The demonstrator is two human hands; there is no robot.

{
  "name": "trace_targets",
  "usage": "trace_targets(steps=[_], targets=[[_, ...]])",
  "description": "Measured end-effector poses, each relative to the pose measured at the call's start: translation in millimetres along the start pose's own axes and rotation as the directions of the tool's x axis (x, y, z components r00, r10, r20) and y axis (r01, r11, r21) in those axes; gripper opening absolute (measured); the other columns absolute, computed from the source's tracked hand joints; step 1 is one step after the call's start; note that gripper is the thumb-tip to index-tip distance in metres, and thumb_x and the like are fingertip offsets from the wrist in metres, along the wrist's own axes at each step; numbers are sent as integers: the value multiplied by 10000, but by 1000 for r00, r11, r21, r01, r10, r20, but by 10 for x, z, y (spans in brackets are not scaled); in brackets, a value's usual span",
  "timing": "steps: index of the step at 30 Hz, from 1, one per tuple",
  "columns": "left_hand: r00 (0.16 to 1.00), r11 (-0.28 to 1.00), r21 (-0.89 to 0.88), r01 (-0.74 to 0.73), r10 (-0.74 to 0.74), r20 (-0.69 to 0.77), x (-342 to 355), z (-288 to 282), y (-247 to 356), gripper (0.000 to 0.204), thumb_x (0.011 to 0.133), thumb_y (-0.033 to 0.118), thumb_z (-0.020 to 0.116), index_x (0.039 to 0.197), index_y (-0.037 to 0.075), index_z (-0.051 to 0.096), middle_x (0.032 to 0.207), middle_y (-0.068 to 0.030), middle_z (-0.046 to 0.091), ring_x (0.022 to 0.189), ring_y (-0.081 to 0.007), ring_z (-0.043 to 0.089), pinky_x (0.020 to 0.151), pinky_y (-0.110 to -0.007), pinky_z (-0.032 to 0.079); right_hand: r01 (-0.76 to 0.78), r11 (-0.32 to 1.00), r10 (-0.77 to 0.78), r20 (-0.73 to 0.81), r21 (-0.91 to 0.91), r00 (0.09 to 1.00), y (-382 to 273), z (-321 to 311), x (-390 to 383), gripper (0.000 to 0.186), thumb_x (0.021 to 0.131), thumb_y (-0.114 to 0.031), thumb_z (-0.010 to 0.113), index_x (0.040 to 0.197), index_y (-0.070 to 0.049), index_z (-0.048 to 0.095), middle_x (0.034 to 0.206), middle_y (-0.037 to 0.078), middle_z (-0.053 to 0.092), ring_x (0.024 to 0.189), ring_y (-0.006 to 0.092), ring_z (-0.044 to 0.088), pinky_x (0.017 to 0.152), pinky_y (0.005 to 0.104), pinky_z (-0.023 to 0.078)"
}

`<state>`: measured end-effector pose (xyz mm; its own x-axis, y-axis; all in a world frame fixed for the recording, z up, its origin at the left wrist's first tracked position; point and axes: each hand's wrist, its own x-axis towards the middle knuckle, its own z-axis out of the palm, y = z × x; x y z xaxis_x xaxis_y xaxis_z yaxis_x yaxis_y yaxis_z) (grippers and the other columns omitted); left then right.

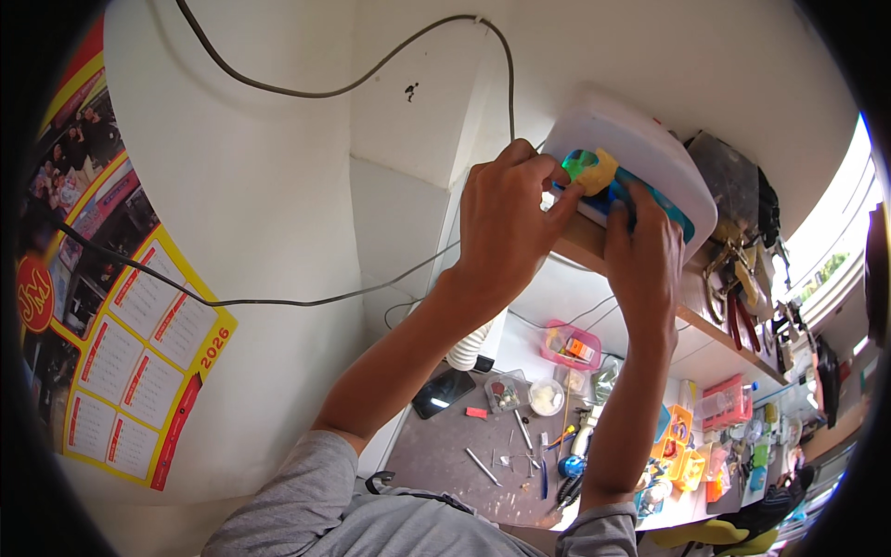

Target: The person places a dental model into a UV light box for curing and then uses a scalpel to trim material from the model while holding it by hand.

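Observation:
A white rounded housing with a blue-lit opening (pixel 629 130), which looks like a curing lamp, stands on a wall shelf in front of me. My left hand (pixel 506 218) is closed, its thumb and fingertips pinching a lumpy yellowish piece (pixel 599 172) at the opening. Green and blue light falls on the piece's left side. My right hand (pixel 643 246) reaches up to the lower edge of the opening, thumb and forefinger stretched out and apart. Its fingertips lie in the blue glow, and the other fingers are partly hidden.
Below, a grey worktop (pixel 436 450) carries a phone (pixel 444 393), a tub with white contents (pixel 546 397) and several slim tools. Yellow bins (pixel 682 450) and a pink basket (pixel 569 344) stand farther right. Pliers (pixel 742 320) hang by the shelf edge (pixel 696 306). A cable (pixel 316 301) crosses the left wall.

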<state>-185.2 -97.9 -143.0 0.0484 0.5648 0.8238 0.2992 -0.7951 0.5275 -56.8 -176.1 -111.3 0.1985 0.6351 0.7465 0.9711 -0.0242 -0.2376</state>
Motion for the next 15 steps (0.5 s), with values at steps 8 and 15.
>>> trace_targets(steps=[8, 15], targets=[[1000, 1000, -9, -2, 2, -5, 7, -14, -7, 179, 809, 170, 831, 840, 20, 737, 769, -69, 639, 646, -164, 604, 617, -318, 496, 5, 999, -3, -36, 37, 999, -30, -7, -9, 286, 950, -95, 554, 1181, 13, 685, 757, 239, 675, 756, 416, 664, 805, 501, 494], [1000, 1000, -11, -15, 15, -14, 2, -25, 15, 174, 808, 163, 829, 848, 18, 740, 778, -68, 647, 653, -161, 612, 622, -310, 498, 38, 994, -29, -85, 102, 996, -18, -15, -24, 257, 939, -83, 563, 1120, 28, 708, 720, 229, 672, 710, 397, 672, 777, 472, 507]])
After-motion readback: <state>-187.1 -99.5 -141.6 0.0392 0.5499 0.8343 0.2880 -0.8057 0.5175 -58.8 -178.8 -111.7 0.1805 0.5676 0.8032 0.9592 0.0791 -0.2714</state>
